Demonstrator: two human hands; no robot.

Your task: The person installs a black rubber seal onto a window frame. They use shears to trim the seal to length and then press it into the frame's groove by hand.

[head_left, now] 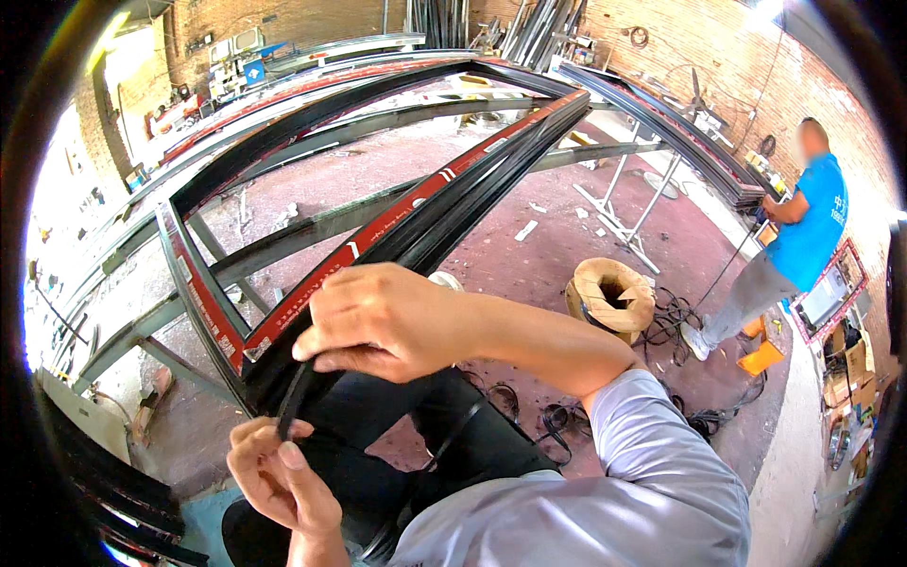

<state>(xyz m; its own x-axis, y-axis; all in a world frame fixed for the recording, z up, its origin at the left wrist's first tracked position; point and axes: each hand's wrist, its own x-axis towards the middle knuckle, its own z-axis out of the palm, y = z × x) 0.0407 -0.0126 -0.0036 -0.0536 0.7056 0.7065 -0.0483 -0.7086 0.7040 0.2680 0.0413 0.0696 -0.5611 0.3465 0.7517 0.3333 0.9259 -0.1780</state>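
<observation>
A black rubber sealing strip (294, 397) runs between my two hands beside the near corner of a large window frame (397, 213), which is dark with red film along its sides. My left hand (283, 472) pinches the strip between thumb and fingers, low and to the left, just off the corner. Above it, my right hand (383, 321) closes on the upper part of the strip, close against the frame's near end. My right hand and forearm cover part of the frame's side there. More of the strip trails down across my lap.
A paper-wrapped coil (612, 297) stands on the floor to the right, with loose black strip (673, 326) around it. Metal supports (316, 227) carry the frame. A person in a blue shirt (810, 222) works at another frame (661, 123). Dark profiles (104, 491) lie lower left.
</observation>
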